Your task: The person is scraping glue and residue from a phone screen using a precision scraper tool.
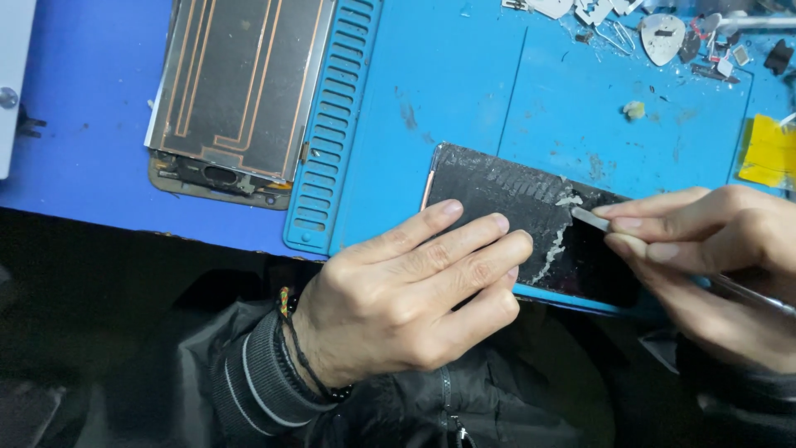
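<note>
My left hand (414, 290) lies flat on a dark rectangular phone panel (497, 187), fingers pressing its near edge against the blue work mat (464, 75). My right hand (713, 249) pinches a thin scraper tool (590, 218), whose pale tip touches the panel beside a strip of whitish, curled adhesive residue (555, 245). The panel's left half looks scratched and dull; its right part is darker and glossy.
A larger dismantled screen assembly (240, 91) with copper-coloured lines lies at the upper left. Picks, small parts and scraps (663, 33) crowd the top right corner. A yellow piece (767, 153) sits at the right edge. The table's near edge runs under my wrists.
</note>
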